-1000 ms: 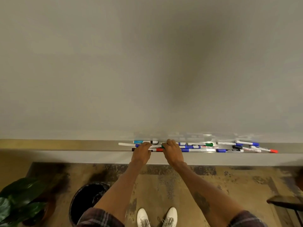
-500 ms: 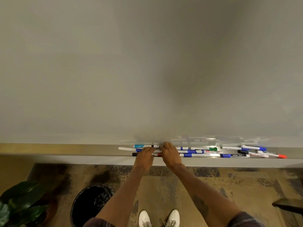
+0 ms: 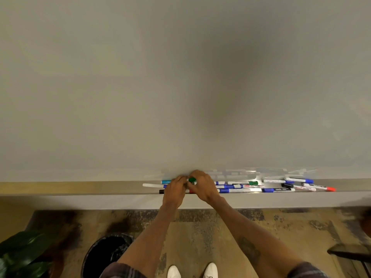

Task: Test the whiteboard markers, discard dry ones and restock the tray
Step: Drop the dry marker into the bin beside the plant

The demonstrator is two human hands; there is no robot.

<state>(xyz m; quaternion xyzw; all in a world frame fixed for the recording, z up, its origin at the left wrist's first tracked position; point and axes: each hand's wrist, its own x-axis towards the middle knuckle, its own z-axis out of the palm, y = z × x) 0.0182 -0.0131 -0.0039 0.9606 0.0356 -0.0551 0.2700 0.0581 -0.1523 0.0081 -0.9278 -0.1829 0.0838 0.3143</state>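
Green-capped marker (image 3: 192,179) — barrel seemingly white

Green marker cap (image 3: 192,179), blue-capped markers (image 3: 228,186), black bin (image 3: 106,255), plaid sleeves (image 3: 122,271), white shoes (image 3: 173,272)

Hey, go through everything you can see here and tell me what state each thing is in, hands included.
left hand, curled, holding the green marker
right hand, curled, holding the green marker too
green marker, between both hands, green cap showing; whether it is seated I cannot tell
other markers, lying loose in the tray, most visibly capped
whiteboard, blank
bin, open top
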